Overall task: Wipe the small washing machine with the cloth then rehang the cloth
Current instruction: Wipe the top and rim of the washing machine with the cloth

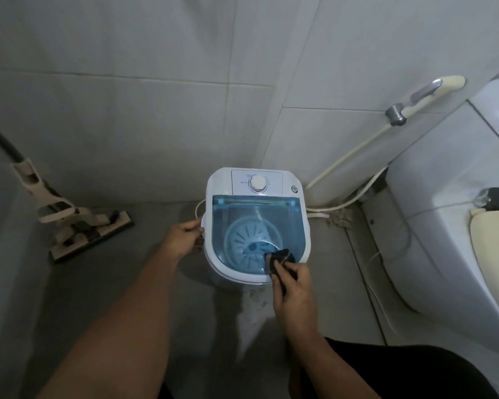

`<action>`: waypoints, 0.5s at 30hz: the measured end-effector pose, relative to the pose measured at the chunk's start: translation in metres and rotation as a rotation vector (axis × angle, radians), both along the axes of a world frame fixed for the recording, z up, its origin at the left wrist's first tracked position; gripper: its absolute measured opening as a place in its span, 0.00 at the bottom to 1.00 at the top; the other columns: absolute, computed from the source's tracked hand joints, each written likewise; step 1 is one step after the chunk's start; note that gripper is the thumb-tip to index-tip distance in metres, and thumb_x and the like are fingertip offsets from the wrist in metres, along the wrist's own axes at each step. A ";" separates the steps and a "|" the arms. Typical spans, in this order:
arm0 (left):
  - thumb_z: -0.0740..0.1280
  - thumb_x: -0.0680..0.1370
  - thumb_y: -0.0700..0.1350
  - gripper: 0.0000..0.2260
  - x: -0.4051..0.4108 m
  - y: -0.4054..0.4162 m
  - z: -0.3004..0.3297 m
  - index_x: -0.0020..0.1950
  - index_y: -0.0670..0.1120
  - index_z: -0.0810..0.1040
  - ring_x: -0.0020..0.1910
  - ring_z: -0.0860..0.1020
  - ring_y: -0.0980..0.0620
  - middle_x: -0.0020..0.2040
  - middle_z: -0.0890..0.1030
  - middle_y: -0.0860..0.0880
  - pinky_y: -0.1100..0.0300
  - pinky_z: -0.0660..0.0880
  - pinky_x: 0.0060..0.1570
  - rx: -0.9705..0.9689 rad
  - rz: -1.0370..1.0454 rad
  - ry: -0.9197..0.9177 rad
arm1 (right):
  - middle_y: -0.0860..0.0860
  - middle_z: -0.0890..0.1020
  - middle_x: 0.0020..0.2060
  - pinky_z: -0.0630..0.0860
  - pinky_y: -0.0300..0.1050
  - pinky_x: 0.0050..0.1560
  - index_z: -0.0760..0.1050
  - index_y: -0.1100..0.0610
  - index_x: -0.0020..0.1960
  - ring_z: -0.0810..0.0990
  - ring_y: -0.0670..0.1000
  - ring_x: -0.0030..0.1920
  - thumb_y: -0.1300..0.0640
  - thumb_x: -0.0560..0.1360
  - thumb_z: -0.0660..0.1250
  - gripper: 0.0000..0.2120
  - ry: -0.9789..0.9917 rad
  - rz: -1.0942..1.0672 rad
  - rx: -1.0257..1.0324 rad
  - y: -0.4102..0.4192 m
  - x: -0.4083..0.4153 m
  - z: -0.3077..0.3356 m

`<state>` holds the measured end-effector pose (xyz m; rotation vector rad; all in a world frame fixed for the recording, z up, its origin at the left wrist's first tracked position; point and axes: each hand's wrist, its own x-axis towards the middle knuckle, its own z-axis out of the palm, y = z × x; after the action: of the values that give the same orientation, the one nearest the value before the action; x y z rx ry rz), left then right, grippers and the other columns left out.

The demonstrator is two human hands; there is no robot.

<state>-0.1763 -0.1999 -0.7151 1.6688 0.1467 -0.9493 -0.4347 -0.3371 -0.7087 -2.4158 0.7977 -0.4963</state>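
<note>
Dark cloth (280, 262) clamped in my right hand (293, 286), pressed on the near right corner of the lid.

My right arm reaches forward, its grip closed on the cloth; my left hand (185, 239) curls round the left rim of the small washing machine (257, 226). It stands on the floor, dial end toward the tiled corner, floor wiper (78, 223) well left, toilet (444, 226) right.

dial labels (244, 182) illegible, toilet (444, 226) cropped rt
</note>
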 end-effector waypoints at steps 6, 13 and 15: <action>0.65 0.80 0.39 0.16 0.006 0.005 -0.004 0.67 0.48 0.79 0.42 0.80 0.46 0.45 0.84 0.42 0.49 0.79 0.53 -0.006 -0.017 -0.017 | 0.54 0.77 0.58 0.81 0.50 0.48 0.79 0.51 0.67 0.78 0.54 0.55 0.54 0.80 0.66 0.16 0.086 0.283 -0.084 0.050 0.039 -0.007; 0.64 0.80 0.38 0.16 0.009 0.010 0.002 0.65 0.50 0.79 0.44 0.77 0.46 0.47 0.81 0.41 0.58 0.80 0.40 -0.092 -0.013 0.076 | 0.52 0.76 0.55 0.80 0.50 0.43 0.79 0.47 0.64 0.78 0.55 0.52 0.53 0.79 0.67 0.14 0.153 0.265 -0.114 0.067 0.112 0.010; 0.65 0.80 0.39 0.16 0.011 0.012 -0.001 0.66 0.50 0.79 0.48 0.80 0.45 0.53 0.84 0.41 0.55 0.81 0.46 -0.116 -0.030 0.082 | 0.52 0.76 0.55 0.80 0.52 0.43 0.79 0.46 0.63 0.78 0.57 0.53 0.53 0.78 0.68 0.14 0.183 0.247 -0.114 0.062 0.131 0.013</action>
<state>-0.1657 -0.1881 -0.7164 1.5299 0.1195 -1.0302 -0.3041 -0.2751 -0.6956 -2.6484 0.5455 -0.2319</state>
